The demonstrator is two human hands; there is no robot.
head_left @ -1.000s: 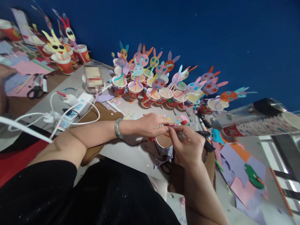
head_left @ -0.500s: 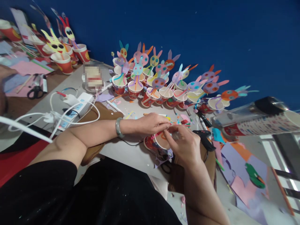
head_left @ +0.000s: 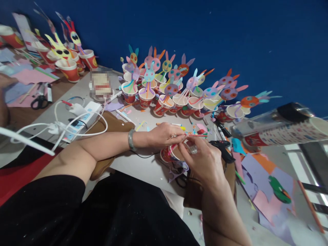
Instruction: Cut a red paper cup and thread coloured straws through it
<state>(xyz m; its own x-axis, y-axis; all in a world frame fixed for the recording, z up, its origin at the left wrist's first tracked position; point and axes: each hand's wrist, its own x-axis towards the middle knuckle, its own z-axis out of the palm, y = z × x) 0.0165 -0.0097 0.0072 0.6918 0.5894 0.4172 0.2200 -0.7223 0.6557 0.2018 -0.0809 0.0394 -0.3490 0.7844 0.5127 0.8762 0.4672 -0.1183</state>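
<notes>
My left hand (head_left: 166, 134), with a bangle on its wrist, reaches across with its fingertips pinched. Facing it, my right hand (head_left: 205, 157) is closed, thumb and fingers almost touching the left fingertips. Between the fingertips runs a thin red strip (head_left: 200, 135), its end poking out to the right; its material is unclear. Just below the hands, a red patterned paper cup (head_left: 166, 154) leans with its mouth toward the right hand, which partly covers it. Purple paper scraps (head_left: 176, 176) and black scissors (head_left: 182, 181) lie under the cup.
Several paper cups with paper rabbit heads (head_left: 149, 76) stand along the blue wall. At left lie a power strip (head_left: 88, 114) and white cables. On the right are a black glue gun (head_left: 224, 148), a sleeve of stacked cups (head_left: 282, 133) and coloured paper (head_left: 266, 201). Another person's hand shows far left.
The paper cup below my hands shifts slightly right and is more covered. My right hand moves a little to the right, and more of the red strip shows.
</notes>
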